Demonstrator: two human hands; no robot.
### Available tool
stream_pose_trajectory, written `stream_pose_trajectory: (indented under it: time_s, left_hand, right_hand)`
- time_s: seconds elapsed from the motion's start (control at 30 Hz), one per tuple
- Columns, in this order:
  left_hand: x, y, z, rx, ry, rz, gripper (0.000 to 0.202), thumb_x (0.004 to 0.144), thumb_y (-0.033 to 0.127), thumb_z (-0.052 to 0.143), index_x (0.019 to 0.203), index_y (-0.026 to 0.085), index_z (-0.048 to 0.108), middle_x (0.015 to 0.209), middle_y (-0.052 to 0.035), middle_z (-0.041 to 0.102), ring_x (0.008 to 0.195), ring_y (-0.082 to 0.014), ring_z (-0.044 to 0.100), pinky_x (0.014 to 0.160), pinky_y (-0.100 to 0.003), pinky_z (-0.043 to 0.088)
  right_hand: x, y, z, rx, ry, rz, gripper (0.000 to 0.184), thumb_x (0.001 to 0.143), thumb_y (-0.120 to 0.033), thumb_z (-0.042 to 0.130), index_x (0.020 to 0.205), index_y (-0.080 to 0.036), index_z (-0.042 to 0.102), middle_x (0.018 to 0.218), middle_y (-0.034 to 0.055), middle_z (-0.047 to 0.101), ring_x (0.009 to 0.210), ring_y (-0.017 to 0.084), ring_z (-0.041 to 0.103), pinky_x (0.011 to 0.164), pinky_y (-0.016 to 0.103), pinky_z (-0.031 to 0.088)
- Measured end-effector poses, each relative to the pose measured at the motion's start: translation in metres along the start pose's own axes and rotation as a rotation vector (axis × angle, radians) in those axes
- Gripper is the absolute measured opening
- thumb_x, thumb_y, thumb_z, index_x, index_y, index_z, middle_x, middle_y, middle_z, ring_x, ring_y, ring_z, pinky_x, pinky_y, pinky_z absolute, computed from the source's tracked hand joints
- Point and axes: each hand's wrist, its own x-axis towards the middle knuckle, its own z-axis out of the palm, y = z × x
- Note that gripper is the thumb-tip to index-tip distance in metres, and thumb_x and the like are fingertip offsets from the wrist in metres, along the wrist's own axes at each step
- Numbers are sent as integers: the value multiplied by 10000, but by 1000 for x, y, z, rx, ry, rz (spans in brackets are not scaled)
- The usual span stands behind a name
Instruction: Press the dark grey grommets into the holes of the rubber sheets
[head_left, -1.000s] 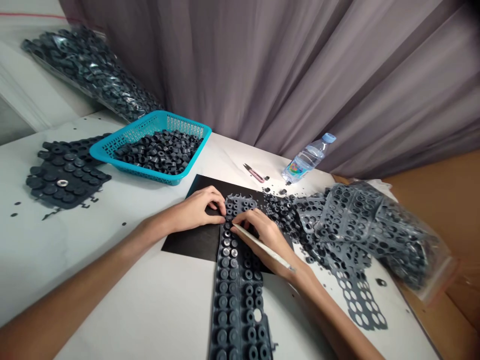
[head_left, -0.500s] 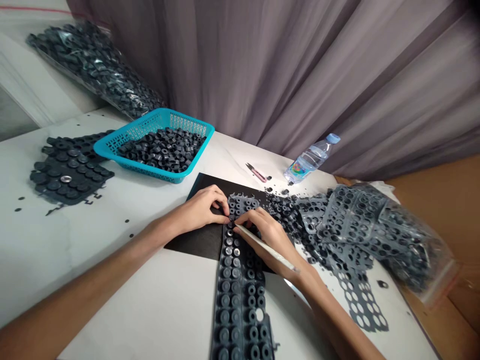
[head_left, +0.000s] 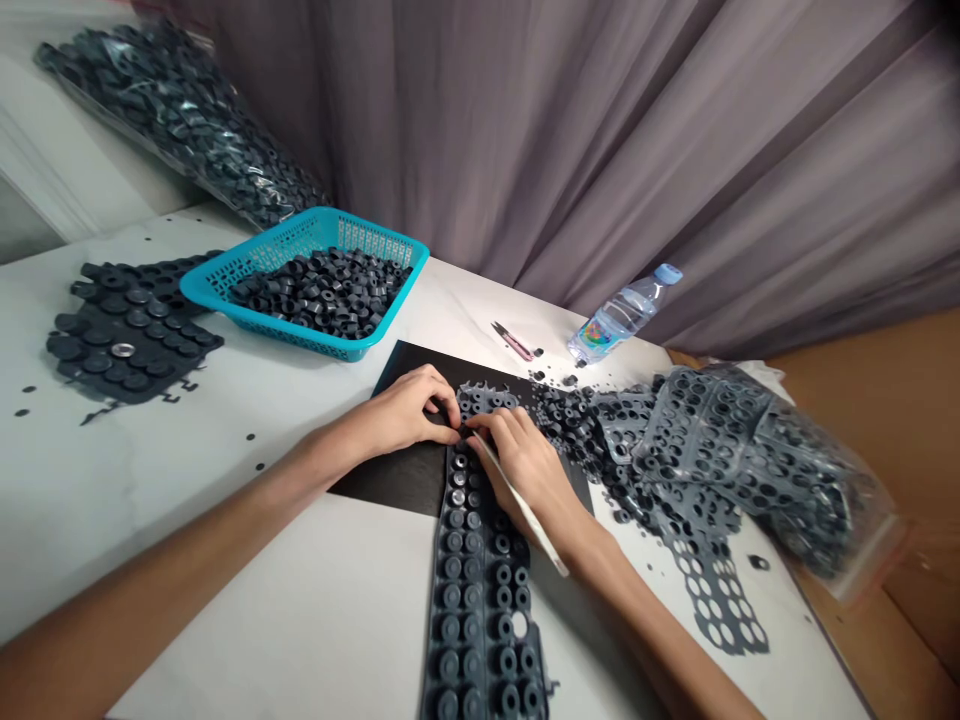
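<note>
A long dark grey rubber strip studded with small round caps runs from the near edge up onto a black mat. My left hand is closed in a pinch at the strip's left edge near its far end. Touching it from the right, my right hand pinches the strip too and grips a thin pale stick that slants back along my wrist. The fingertips of both hands meet over one cap.
A turquoise basket of loose caps stands at the back left, a dark sheet of caps beside it. Punched-out strips and a plastic bag lie to the right. A water bottle, pink snips, another bag and a curtain lie behind.
My right hand has shifted slightly left and up the strip toward my left hand. The stick has swung to point more steeply down along my wrist.
</note>
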Motion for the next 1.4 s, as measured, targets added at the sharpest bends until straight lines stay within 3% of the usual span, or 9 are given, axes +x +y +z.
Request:
stream_pose_trajectory:
  time_s: [0.13, 0.27, 0.37, 0.5, 0.7, 0.97, 1.2, 1.3, 1.4]
  left_hand:
    - [-1, 0, -1, 16, -5, 17, 105, 755, 269, 823, 829, 212, 774, 1071, -51, 582, 1071, -229, 619, 946, -365, 534]
    - [-2, -1, -2, 27, -10, 18, 109, 767, 284, 813, 817, 204, 760, 1090, -56, 588, 1019, -220, 631, 939, -381, 539]
    - [-3, 0, -6, 10, -46, 11, 119, 787, 301, 798, 840, 205, 751, 1131, -58, 589, 1041, -223, 629, 979, -397, 525]
    - [-7, 6, -12, -51, -79, -7, 152, 832, 343, 757, 905, 211, 734, 1137, -50, 593, 1060, -222, 631, 1018, -405, 510]
    - [-11, 17, -1, 80, -14, 58, 114, 886, 312, 690, 964, 233, 715, 1077, -34, 619, 1020, -214, 613, 929, -382, 519]
    - [-9, 15, 7, 150, 27, 85, 113, 852, 309, 717, 934, 237, 746, 1019, -26, 627, 926, -206, 615, 809, -358, 493]
    - [-8, 13, 12, 227, 62, 99, 130, 829, 305, 729, 938, 237, 741, 1025, -30, 622, 992, -235, 616, 889, -385, 498]
    - [-6, 10, 13, 218, 55, 82, 120, 810, 304, 750, 907, 235, 737, 987, -28, 623, 986, -236, 618, 888, -378, 504]
    - [-5, 8, 12, 192, 27, 60, 131, 811, 330, 767, 886, 228, 732, 960, -27, 624, 967, -235, 621, 871, -370, 506]
  right_hand:
    - [-6, 18, -8, -46, 182, 251, 278, 1089, -353, 408, 1216, -158, 560, 1072, 149, 641, 997, 293, 596, 875, 436, 526]
    - [-16, 38, -24, 1, 141, 325, 306, 1073, -429, 440, 1212, -200, 587, 1056, 124, 662, 978, 298, 619, 896, 462, 510]
    - [-19, 34, -29, 233, 29, 316, 293, 1057, -427, 508, 1274, -240, 572, 1041, 72, 685, 891, 238, 640, 845, 384, 524]
    - [-20, 19, -25, 375, -64, 226, 174, 1039, -398, 573, 1110, -249, 626, 982, 39, 667, 857, 197, 626, 805, 322, 508]
    - [-19, 19, -20, 375, -61, 128, 126, 1038, -344, 598, 1073, -238, 657, 957, 37, 621, 862, 185, 603, 813, 309, 488]
    - [-14, 17, -21, 266, -77, 60, 163, 1041, -375, 589, 1062, -226, 651, 944, 53, 666, 887, 213, 606, 778, 312, 504]
    - [-12, 8, -9, 58, -59, -2, 226, 1087, -312, 464, 1226, -211, 611, 1068, 102, 700, 973, 248, 631, 870, 382, 548]
    - [-10, 8, -5, 26, 20, 71, 233, 1096, -303, 416, 1220, -193, 580, 1086, 122, 681, 984, 255, 640, 867, 389, 550]
    - [-12, 20, -11, 17, 176, 277, 271, 1093, -349, 408, 1269, -187, 537, 1135, 136, 658, 1011, 268, 654, 867, 405, 546]
